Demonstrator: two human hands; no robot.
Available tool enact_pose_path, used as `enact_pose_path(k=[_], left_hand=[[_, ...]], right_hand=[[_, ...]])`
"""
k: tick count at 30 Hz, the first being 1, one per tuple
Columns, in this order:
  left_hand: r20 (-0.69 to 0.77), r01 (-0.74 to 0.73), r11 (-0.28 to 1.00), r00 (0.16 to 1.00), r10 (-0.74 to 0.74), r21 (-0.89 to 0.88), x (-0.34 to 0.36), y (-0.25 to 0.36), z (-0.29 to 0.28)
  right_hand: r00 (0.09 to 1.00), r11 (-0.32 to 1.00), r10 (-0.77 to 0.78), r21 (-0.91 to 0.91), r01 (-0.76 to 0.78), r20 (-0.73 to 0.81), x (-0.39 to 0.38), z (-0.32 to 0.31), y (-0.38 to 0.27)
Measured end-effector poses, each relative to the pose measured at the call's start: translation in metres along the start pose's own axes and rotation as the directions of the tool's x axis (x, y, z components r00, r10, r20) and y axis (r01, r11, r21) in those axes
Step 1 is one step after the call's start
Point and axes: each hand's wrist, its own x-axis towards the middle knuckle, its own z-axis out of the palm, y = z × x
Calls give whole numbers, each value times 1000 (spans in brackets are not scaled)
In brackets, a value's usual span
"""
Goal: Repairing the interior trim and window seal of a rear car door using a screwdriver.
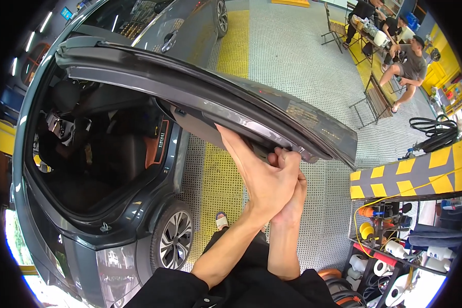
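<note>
An open dark grey car door [190, 87] spans the middle of the view, its inner trim facing the car [123, 241]. My left hand [264, 187] is at the door's lower inner edge, one long digit stretched along the trim and another bent inward. My right hand [290, 203] is behind it, mostly hidden, with curled fingers at the same edge; what they hold is unclear. The dark interior [97, 164] shows through the doorway on the left. My sandalled foot [222, 220] is below.
Several people [413, 66] sit on wooden chairs [374, 102] around a table [367, 31] at upper right. A striped-edged cart [405, 174] with bottles and tools stands close on my right, beneath coiled black hose [434, 126]. Perforated grey and yellow flooring [292, 56] surrounds the car.
</note>
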Motion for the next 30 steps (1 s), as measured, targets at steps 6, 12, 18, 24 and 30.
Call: enact_pose_path(k=[6, 12, 18, 24, 30], left_hand=[[-45, -67, 996, 997, 64, -61, -2, -3, 2], [-83, -75, 992, 994, 67, -105, -4, -3, 3], [-76, 20, 999, 997, -18, 36, -4, 15, -1], [-50, 134, 988, 989, -138, -71, 1, 25, -3], [27, 209, 953, 978, -208, -220, 0, 23, -5]], right_hand=[[1000, 999, -15, -31, 16, 26, 2, -2, -1], [996, 980, -90, -177, 92, 22, 2, -7, -2], [993, 931, -107, -355, 81, -53, -3, 1, -1], [992, 913, -123, -396, 101, -30, -6, 8, -4], [990, 896, -138, -427, 123, -5, -7, 5, 0]])
